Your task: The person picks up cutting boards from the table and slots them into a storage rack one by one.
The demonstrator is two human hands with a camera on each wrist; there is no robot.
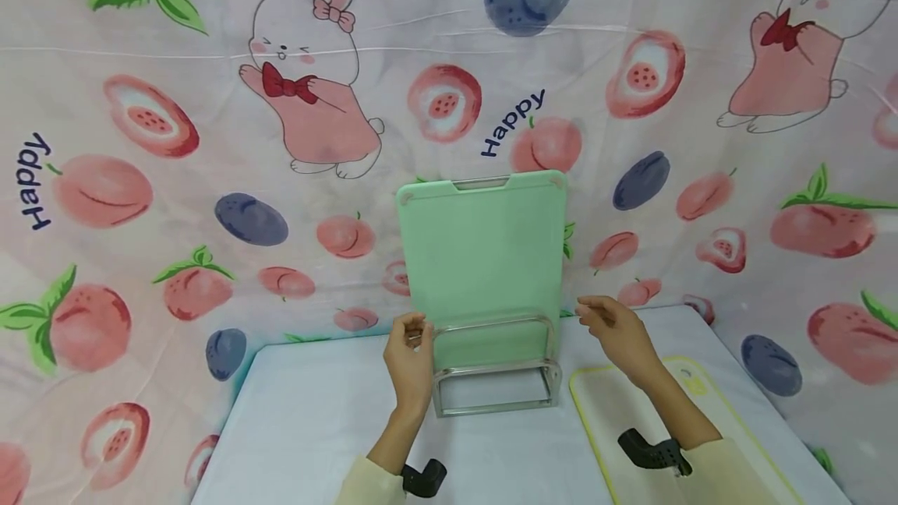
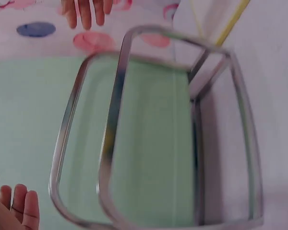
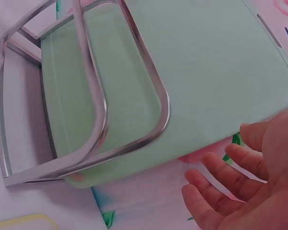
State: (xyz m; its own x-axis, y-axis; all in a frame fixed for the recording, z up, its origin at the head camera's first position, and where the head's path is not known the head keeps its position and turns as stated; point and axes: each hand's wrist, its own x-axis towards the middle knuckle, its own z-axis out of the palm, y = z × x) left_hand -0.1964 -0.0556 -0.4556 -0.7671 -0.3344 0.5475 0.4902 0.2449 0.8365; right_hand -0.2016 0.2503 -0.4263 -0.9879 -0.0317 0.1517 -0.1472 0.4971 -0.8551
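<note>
A light green cutting board [image 1: 484, 256] stands upright in a silver metal rack [image 1: 498, 409]. Just left of the board and rack is my left hand [image 1: 411, 369], its fingers loosely bent around nothing. The left wrist view has those fingertips [image 2: 30, 211] in its lower left corner, overlapping the green board and apart from the rack's bars. To the right of the board, my right hand [image 1: 617, 337] is raised with nothing in it. Relaxed, slightly spread fingers [image 3: 225, 177] show beside the board's edge in the right wrist view.
A second cutting board [image 1: 596, 404], pale with a yellow rim, lies flat on the white tabletop [image 1: 302, 419] under the right forearm. Behind the table hangs a cloth [image 1: 337, 123] printed with fruit and rabbits. Each wrist carries a small black camera mount [image 1: 655, 452].
</note>
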